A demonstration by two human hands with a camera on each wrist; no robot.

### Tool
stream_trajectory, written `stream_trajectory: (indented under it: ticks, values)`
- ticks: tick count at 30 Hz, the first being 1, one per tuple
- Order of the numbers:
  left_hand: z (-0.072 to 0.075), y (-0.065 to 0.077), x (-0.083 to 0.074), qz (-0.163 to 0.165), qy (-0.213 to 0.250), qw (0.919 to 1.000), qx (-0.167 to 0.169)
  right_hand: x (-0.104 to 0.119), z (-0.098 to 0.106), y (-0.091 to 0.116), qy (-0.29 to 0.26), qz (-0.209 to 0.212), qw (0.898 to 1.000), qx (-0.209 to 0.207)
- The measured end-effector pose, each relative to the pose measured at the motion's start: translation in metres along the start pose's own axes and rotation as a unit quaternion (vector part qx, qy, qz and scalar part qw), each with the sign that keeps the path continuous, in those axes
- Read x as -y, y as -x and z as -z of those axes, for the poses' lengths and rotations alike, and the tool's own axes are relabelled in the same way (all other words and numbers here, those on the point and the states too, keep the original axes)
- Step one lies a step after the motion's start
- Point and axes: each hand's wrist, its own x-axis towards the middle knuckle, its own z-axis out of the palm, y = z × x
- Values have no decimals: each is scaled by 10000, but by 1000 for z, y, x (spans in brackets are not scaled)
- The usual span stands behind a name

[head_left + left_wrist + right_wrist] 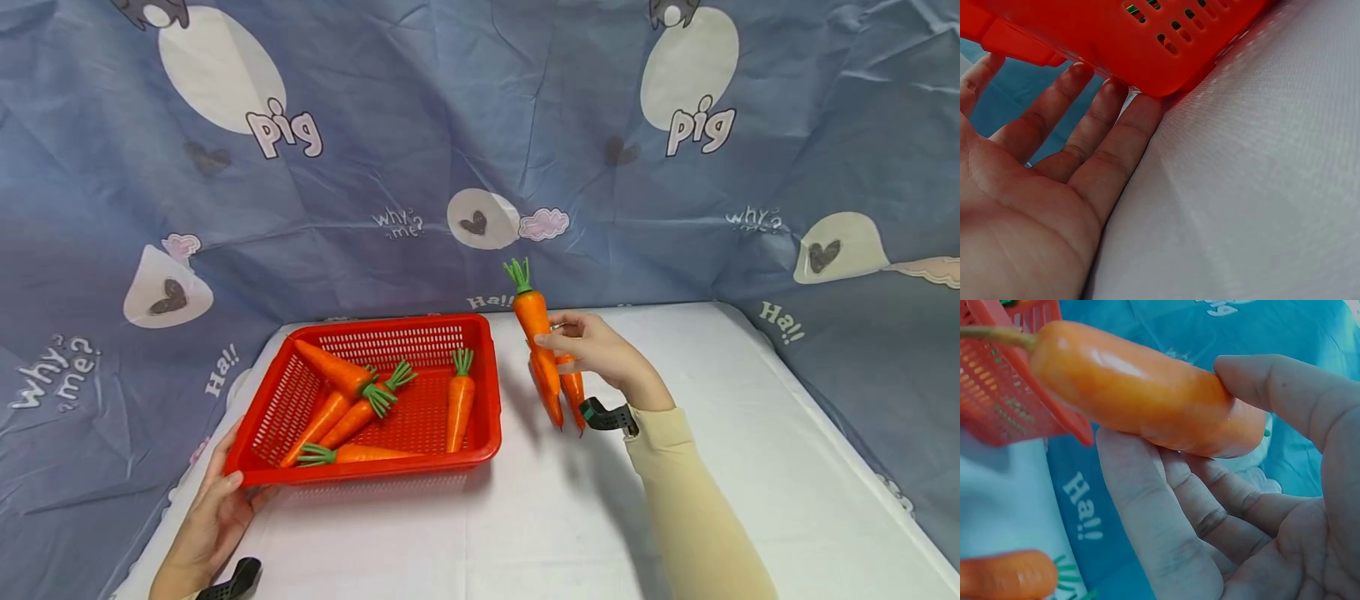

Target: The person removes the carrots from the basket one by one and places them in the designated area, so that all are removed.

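My right hand (600,350) pinches an orange carrot (532,317) between thumb and fingers, above the cloth at the basket's right. Its green top points up and away in the head view. The right wrist view shows this carrot (1141,394) lying across the fingers. More carrots (573,385) lie just behind and below it, partly hidden by it and the hand. My left hand (213,521) is at the near left corner of a red basket (491,392), thumb by the rim. In the left wrist view its fairly straight fingers (1116,147) touch the basket's outside.
Several carrots (461,408) with green tops lie in the basket, most toward its left side. A white cloth (750,417) covers the table. Blue printed fabric (585,167) hangs behind and at both sides.
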Motion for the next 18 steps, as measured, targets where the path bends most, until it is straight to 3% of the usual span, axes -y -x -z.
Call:
stream_trajectory:
  ticks: [11, 18]
  values:
    - [0, -1, 0, 237, -240, 9986, -408, -7, 27, 5, -70, -118, 9998, -109]
    - [3, -1, 1, 104, -200, 9994, -265, -21, 38, 7, -58, -270, 9994, -190]
